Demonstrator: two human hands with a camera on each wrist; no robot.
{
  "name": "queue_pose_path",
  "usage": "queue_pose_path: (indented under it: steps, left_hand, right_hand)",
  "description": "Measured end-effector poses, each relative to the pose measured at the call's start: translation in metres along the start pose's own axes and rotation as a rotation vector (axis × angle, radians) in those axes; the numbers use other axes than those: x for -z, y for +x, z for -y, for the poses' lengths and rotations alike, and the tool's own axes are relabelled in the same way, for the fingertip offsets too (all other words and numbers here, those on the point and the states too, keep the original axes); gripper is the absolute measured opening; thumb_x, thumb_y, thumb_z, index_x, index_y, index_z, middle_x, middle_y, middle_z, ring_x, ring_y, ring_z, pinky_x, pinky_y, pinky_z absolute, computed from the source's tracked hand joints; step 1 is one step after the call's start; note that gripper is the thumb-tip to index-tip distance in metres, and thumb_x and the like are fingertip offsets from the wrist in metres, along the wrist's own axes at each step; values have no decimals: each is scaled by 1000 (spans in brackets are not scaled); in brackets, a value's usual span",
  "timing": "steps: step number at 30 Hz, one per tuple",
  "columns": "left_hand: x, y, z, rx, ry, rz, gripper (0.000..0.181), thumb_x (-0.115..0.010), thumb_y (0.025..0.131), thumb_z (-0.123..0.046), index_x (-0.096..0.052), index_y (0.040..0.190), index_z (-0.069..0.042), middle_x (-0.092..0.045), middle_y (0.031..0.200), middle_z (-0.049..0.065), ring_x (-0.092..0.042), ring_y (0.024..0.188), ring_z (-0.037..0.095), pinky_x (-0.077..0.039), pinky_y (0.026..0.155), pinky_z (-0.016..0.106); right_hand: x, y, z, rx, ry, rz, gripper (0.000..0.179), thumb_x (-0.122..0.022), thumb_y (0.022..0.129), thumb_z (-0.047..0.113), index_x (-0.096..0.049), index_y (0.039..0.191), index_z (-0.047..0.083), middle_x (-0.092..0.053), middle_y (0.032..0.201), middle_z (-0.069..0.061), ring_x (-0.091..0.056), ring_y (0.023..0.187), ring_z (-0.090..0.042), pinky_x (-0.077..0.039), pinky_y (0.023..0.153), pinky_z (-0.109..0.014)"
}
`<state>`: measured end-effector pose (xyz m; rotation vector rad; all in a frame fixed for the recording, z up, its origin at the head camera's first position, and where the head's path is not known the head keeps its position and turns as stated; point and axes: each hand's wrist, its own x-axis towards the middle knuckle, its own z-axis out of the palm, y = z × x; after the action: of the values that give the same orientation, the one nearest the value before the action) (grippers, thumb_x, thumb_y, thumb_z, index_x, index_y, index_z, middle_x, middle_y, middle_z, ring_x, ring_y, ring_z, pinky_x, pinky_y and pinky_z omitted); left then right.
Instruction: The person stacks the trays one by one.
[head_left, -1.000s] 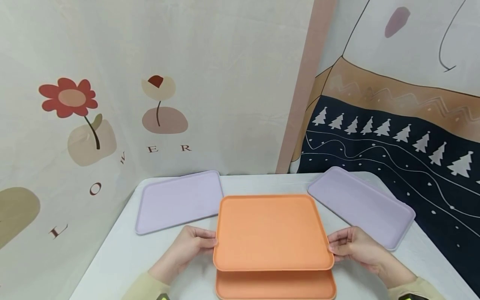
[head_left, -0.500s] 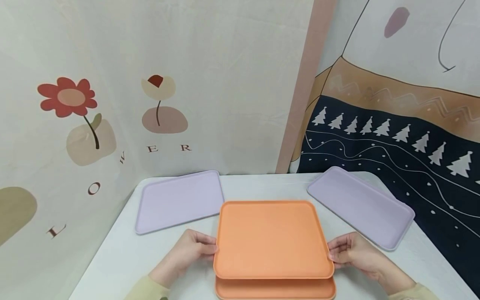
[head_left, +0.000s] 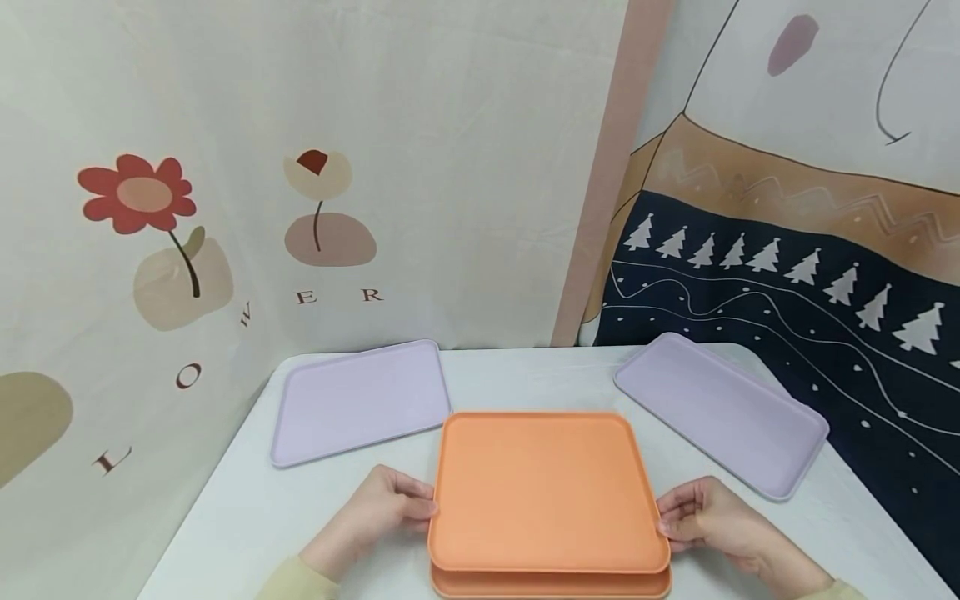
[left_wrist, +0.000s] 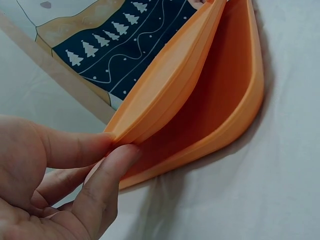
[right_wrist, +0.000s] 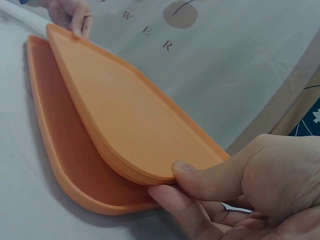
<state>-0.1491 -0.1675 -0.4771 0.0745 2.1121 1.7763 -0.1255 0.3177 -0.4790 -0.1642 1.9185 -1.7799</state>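
Both hands hold an orange rectangular tray (head_left: 547, 492) at its two short sides, over a second orange tray (head_left: 551, 585) on the table. My left hand (head_left: 375, 512) pinches the left edge between thumb and fingers. On the opposite edge, my right hand (head_left: 723, 525) pinches in the same way. From the right wrist view, the upper tray (right_wrist: 125, 110) is tilted, with a gap above the lower tray (right_wrist: 60, 150). A line runs along the upper tray's side; whether it is one tray or two nested, I cannot tell. The upper tray hides most of the lower one.
A lilac tray (head_left: 360, 404) lies at the back left of the white table (head_left: 525, 375), its right corner close to the held tray. Another lilac tray (head_left: 723, 412) lies angled at the back right. Printed cloth (head_left: 465, 183) hangs behind the table.
The held orange tray has come down and nearer to me, with both hands moving along. Less of the lower orange tray shows in front. Both lilac trays have stayed put.
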Motion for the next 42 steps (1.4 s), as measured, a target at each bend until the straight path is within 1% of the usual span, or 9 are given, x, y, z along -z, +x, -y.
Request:
queue_pose_path:
  steps: [6,10,17,22,25,33,38,42]
  left_hand:
    - [-2,-2,5,7,-12,-2,19,-77,84,11,-74,102,16,-77,96,21,-78,80,27,-67,73,39]
    - [-4,-3,8,11,-3,-1,19,-77,84,10,-75,102,16,-77,94,20,-77,79,26,-67,72,39]
    - [-5,-6,7,40,6,10,19,-78,85,8,-76,102,14,-77,94,18,-78,81,29,-67,73,39]
    - [-6,-7,8,20,20,18,18,-77,85,10,-74,102,15,-77,93,18,-78,81,30,-67,74,41]
    - [-6,-7,9,9,33,11,18,-77,85,11,-74,102,16,-77,92,17,-78,80,29,-67,73,41]
    - [-8,-8,10,7,51,-3,17,-77,84,10,-74,99,16,-76,89,14,-77,76,25,-67,70,39]
    - [-10,-10,8,9,57,-8,16,-78,83,9,-75,98,15,-76,88,12,-76,74,22,-67,69,37]
    - [-10,-13,6,11,66,-11,15,-79,84,8,-75,97,14,-75,86,13,-76,74,23,-67,68,38]
  right_hand:
    - [-2,-3,-4,-26,10,-10,18,-71,90,-12,-68,106,-19,-73,88,-9,-74,80,-17,-67,72,-32]
    - [-2,-5,-7,-37,17,-8,16,-71,90,-12,-69,106,-17,-73,88,-9,-74,80,-17,-67,72,-32]
    - [-3,-9,-7,-60,15,-30,16,-72,90,-13,-70,105,-14,-73,88,-9,-74,82,-18,-67,73,-33]
    - [-3,-10,-8,-72,16,-31,15,-72,90,-13,-71,105,-13,-72,88,-10,-74,82,-18,-67,73,-33]
    - [-3,-10,-8,-71,19,-29,15,-72,90,-14,-71,105,-13,-72,88,-10,-74,81,-18,-67,73,-33]
    - [-4,-12,-10,-53,21,-35,15,-73,89,-14,-71,103,-13,-72,87,-10,-74,80,-18,-67,73,-33]
    - [-4,-13,-11,-68,6,-55,15,-73,89,-14,-71,104,-13,-72,87,-10,-75,80,-19,-67,73,-34]
    - [-6,-14,-10,-81,-10,-70,15,-74,89,-14,-71,104,-13,-72,87,-10,-75,81,-19,-67,73,-35]
